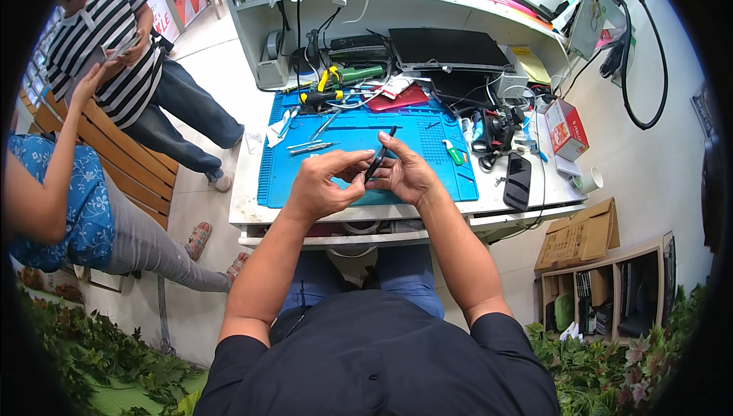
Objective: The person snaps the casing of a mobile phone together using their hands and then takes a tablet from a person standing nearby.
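Over the front part of a blue repair mat (294,179), both my hands hold a thin black phone-like slab (379,158), seen almost edge-on. My left hand (328,185) pinches its near end between thumb and fingertips. Beneath and beside it, my right hand (411,174) supports the slab with curled fingers, its thumb raised near the upper end. The slab is tilted, and its faces are mostly hidden. Left of the hands, metal tweezers (311,148) lie on the mat. A green-and-white tool (456,153) rests on the mat to the right.
A dark smartphone (518,182) lies at the desk's right, near a red-and-white box (566,130) and a white cup (589,180). Screwdrivers (321,98), cables and a black flat screen (449,49) crowd the back. Two people (114,49) (65,195) are at the left.
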The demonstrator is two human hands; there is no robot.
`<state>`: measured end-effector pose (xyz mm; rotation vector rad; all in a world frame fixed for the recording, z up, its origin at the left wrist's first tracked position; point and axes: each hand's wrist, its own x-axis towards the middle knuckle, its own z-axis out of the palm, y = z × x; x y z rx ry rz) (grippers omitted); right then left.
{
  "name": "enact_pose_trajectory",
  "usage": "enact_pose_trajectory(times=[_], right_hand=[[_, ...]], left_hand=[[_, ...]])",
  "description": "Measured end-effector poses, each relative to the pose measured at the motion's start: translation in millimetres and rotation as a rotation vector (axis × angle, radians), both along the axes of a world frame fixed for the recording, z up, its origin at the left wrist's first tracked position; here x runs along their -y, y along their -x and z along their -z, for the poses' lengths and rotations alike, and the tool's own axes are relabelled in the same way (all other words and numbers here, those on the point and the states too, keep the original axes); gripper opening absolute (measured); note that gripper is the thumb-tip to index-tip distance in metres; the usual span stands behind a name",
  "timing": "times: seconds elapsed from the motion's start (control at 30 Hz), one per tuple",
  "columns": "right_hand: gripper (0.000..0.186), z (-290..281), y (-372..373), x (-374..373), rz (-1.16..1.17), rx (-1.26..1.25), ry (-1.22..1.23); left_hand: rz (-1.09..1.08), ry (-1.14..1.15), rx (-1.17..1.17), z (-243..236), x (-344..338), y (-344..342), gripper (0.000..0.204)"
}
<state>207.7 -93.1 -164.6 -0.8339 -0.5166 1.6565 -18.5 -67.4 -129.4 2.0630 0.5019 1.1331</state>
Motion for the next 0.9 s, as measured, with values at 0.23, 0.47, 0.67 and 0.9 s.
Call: enact_pose_trajectory(times=[0.23, 0.47, 0.67, 0.9], right_hand=[[0.049, -3.4, 2.3, 2.1, 0.016, 0.045, -0.001], [0.091, -9.4, 6.4, 1.0, 0.007, 0.082, 0.006], [0.118, -6.3, 12.5, 1.7, 0.037, 0.137, -0.004], [0.13, -7.0, 24.2, 10.1, 0.154, 0.434, -0.148]], left_hand=[[0.064, -0.095, -0.03, -6.5, -6.7, 0.3, 0.053], [0.086, -0.084, -0.026, -16.9, -12.8, 5.6, 0.04], [0.08, -0.149, -0.057, -16.9, -18.6, 13.0, 0.029], [0.022, 0.322, -0.388, -21.8, -22.0, 15.0, 0.04]])
